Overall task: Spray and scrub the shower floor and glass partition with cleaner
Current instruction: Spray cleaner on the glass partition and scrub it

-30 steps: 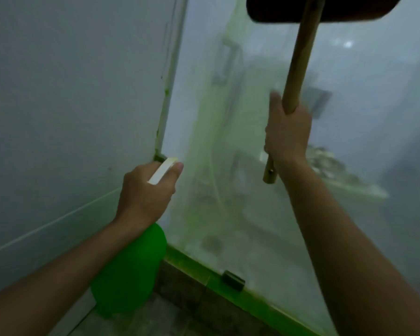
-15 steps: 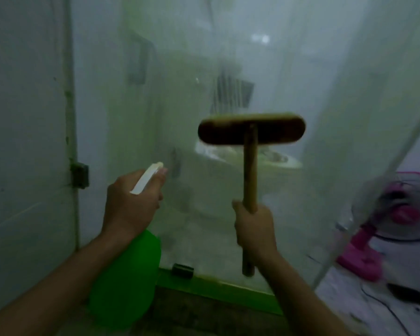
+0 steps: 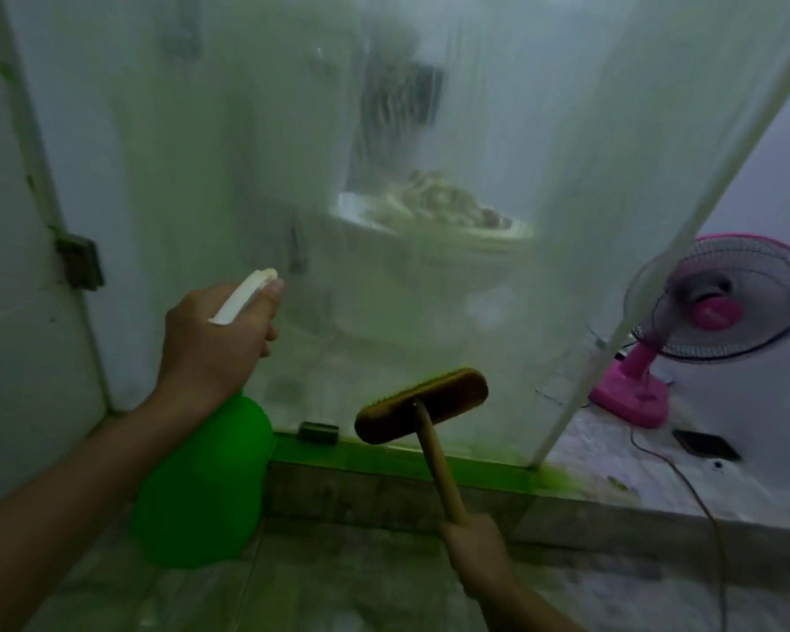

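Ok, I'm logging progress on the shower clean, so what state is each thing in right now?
Left hand: grips the spray bottle's white trigger head.
Spray bottle: green, held up, nozzle toward the glass.
Right hand: grips the brush handle's lower end.
Scrub brush: head low, at the bottom of the glass.
Glass partition: cloudy, streaked with greenish film.
Pink fan: standing upright; running or not, cannot tell.

To my right a pink plastic pedestal fan (image 3: pixel 721 307) stands on the pale floor, a thin cord (image 3: pixel 685 472) trailing past it, with a flat black phone-like slab (image 3: pixel 706 444) lying just beside.
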